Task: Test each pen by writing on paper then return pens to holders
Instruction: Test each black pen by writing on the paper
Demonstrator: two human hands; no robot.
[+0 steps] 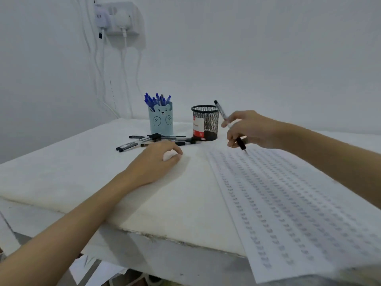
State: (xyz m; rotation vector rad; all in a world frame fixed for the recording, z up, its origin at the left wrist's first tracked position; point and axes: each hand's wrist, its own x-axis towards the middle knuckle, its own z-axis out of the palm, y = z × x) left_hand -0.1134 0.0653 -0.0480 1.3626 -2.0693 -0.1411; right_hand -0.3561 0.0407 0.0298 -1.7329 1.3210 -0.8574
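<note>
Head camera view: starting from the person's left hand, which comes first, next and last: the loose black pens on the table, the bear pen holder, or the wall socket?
1. Loose black pens, lying just beyond the left hand.
2. Bear pen holder, standing behind those pens.
3. Wall socket, high on the wall, farthest.

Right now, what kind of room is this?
Probably a plain workroom or home desk set up for testing pens: a covered table against a bare white wall, two pen holders, loose pens, and paper full of test marks.
</note>
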